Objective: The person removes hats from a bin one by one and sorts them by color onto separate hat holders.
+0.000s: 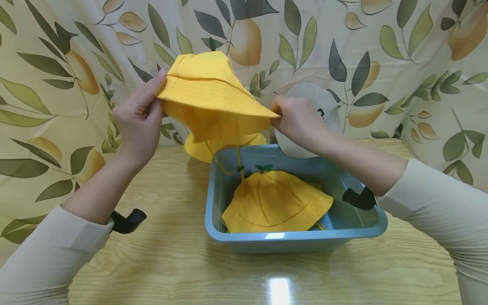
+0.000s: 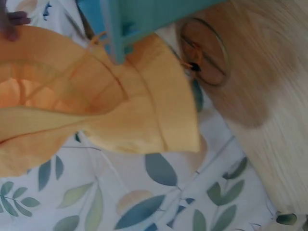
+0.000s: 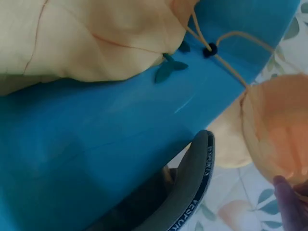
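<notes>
A yellow bucket hat (image 1: 206, 95) hangs in the air above the back left of a blue tub (image 1: 301, 235), brim tilted, inside facing down. My left hand (image 1: 139, 114) pinches its brim on the left, thumb on top. On the right, my right hand (image 1: 299, 118) grips the opposite brim edge with curled fingers. A chin cord with a black toggle (image 3: 210, 50) dangles from the hat into the tub. Inside the tub lies another yellow bucket hat (image 1: 276, 201), crown up, with a green leaf sprout (image 3: 171, 69) on top.
A light grey cap (image 1: 305, 91) with dark lettering stands at the tub's back edge, partly behind my right arm. Behind the tub, left of the cap, another yellow hat (image 1: 198, 149) is partly hidden. The wooden table (image 1: 164, 254) meets a leaf-and-fruit patterned cloth (image 1: 381, 51) at the back.
</notes>
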A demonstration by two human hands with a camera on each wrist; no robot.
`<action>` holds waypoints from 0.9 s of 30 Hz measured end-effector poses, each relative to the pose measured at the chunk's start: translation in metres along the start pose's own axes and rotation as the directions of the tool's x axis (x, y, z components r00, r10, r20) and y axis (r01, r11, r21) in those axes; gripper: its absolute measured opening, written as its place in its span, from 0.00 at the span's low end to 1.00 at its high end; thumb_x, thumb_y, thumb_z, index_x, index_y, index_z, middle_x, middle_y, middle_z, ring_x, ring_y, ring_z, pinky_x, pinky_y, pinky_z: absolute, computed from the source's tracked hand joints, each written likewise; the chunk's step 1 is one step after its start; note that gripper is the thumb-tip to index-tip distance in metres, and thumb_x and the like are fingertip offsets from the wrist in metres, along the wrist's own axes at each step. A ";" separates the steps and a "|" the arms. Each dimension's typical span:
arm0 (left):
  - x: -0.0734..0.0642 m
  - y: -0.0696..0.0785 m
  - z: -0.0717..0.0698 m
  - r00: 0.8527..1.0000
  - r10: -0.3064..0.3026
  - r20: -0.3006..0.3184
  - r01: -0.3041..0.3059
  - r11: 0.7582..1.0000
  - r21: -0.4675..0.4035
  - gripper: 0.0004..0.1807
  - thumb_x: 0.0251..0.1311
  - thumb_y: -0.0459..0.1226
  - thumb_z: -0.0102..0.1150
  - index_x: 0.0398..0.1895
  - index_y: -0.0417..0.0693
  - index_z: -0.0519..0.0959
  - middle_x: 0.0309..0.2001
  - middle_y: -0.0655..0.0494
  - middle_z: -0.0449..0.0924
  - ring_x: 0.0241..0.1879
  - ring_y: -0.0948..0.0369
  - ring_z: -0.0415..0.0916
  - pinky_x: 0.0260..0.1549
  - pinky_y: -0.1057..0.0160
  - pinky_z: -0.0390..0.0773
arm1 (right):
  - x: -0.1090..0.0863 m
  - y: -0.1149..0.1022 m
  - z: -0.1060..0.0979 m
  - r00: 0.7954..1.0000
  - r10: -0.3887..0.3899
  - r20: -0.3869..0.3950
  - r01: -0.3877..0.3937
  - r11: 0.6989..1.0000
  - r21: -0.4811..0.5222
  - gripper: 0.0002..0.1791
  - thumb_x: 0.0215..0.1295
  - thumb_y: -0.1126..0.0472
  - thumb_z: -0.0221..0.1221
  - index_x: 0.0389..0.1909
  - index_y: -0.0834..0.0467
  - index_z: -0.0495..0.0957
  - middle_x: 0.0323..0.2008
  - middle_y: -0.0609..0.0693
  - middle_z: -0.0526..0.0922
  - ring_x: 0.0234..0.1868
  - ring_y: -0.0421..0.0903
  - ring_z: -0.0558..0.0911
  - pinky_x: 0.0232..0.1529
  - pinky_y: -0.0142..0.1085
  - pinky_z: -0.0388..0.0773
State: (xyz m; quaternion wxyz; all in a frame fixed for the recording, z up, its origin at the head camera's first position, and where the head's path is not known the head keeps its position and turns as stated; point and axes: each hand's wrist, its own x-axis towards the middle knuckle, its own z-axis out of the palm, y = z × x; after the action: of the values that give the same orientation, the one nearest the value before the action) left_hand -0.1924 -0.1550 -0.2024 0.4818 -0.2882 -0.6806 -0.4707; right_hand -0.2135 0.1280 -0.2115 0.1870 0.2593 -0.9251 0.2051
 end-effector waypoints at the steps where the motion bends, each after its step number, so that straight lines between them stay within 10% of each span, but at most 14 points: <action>1: -0.002 -0.002 -0.001 0.999 0.035 0.009 -0.035 0.999 0.023 0.13 0.59 0.22 0.55 0.46 0.34 0.81 0.44 0.46 0.84 0.39 0.63 0.83 0.36 0.73 0.79 | 0.001 0.003 0.001 0.999 -0.022 -0.032 0.022 1.000 -0.007 0.00 0.60 0.70 0.57 0.31 0.64 0.75 0.29 0.58 0.83 0.27 0.52 0.80 0.29 0.41 0.76; 4: -0.008 -0.009 -0.007 0.998 0.037 0.046 -0.041 0.995 0.086 0.14 0.59 0.21 0.53 0.47 0.33 0.81 0.45 0.44 0.83 0.41 0.65 0.82 0.39 0.75 0.77 | 0.003 0.007 0.004 0.985 -0.097 -0.141 0.098 0.995 -0.002 0.05 0.61 0.71 0.54 0.26 0.64 0.72 0.22 0.56 0.78 0.21 0.51 0.75 0.24 0.36 0.70; 8: -0.012 -0.017 -0.020 0.967 -0.224 0.119 0.201 0.963 0.180 0.14 0.59 0.25 0.55 0.48 0.33 0.81 0.44 0.41 0.83 0.36 0.78 0.78 0.36 0.79 0.76 | 0.006 0.007 0.007 0.949 -0.184 -0.257 0.189 0.982 -0.005 0.06 0.60 0.73 0.53 0.24 0.65 0.72 0.20 0.56 0.77 0.18 0.50 0.73 0.21 0.34 0.65; 11: -0.011 -0.018 -0.033 0.861 -0.442 0.251 0.338 0.867 0.366 0.13 0.60 0.32 0.58 0.47 0.38 0.82 0.42 0.43 0.84 0.31 0.80 0.76 0.32 0.78 0.76 | 0.006 0.004 0.005 0.939 -0.192 -0.286 0.200 0.980 -0.001 0.03 0.58 0.74 0.55 0.26 0.66 0.73 0.22 0.58 0.80 0.20 0.51 0.75 0.23 0.37 0.69; 15: -0.003 -0.012 -0.053 0.620 -0.676 0.398 0.462 0.725 0.510 0.18 0.59 0.42 0.62 0.49 0.42 0.81 0.42 0.44 0.84 0.25 0.74 0.79 0.26 0.74 0.79 | 0.007 0.001 -0.001 0.927 -0.193 -0.321 0.197 0.980 -0.018 0.02 0.57 0.73 0.59 0.29 0.68 0.75 0.25 0.60 0.82 0.24 0.53 0.79 0.26 0.42 0.74; 18: 0.006 -0.008 -0.062 0.503 -0.765 0.402 0.567 0.643 0.515 0.24 0.56 0.46 0.64 0.49 0.39 0.79 0.39 0.52 0.84 0.26 0.69 0.82 0.29 0.70 0.81 | 0.009 -0.001 -0.006 0.909 -0.220 -0.355 0.216 0.975 -0.050 0.04 0.57 0.72 0.61 0.30 0.69 0.75 0.27 0.61 0.83 0.25 0.54 0.79 0.27 0.43 0.75; 21: 0.014 -0.004 -0.068 0.520 -0.766 0.379 0.569 0.641 0.515 0.21 0.56 0.45 0.64 0.45 0.36 0.78 0.30 0.63 0.82 0.23 0.68 0.81 0.26 0.70 0.81 | 0.012 -0.005 -0.010 0.888 -0.248 -0.386 0.244 0.968 -0.062 0.05 0.59 0.71 0.60 0.32 0.70 0.75 0.28 0.62 0.82 0.25 0.54 0.79 0.27 0.42 0.74; 27: 0.034 0.007 -0.074 0.679 -0.695 0.237 0.633 0.717 0.291 0.02 0.56 0.31 0.60 0.30 0.43 0.81 0.22 0.66 0.82 0.20 0.68 0.81 0.25 0.71 0.81 | 0.027 -0.018 -0.022 0.792 -0.332 -0.513 0.321 0.940 -0.113 0.07 0.65 0.69 0.55 0.35 0.71 0.75 0.32 0.63 0.84 0.27 0.52 0.82 0.26 0.38 0.75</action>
State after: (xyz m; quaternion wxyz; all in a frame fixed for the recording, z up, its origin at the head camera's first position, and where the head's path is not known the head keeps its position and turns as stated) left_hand -0.1702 -0.2222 -0.1611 0.1808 -0.0486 -0.8495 -0.4933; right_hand -0.2196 0.1137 -0.1757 0.4674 0.3471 -0.7818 0.2233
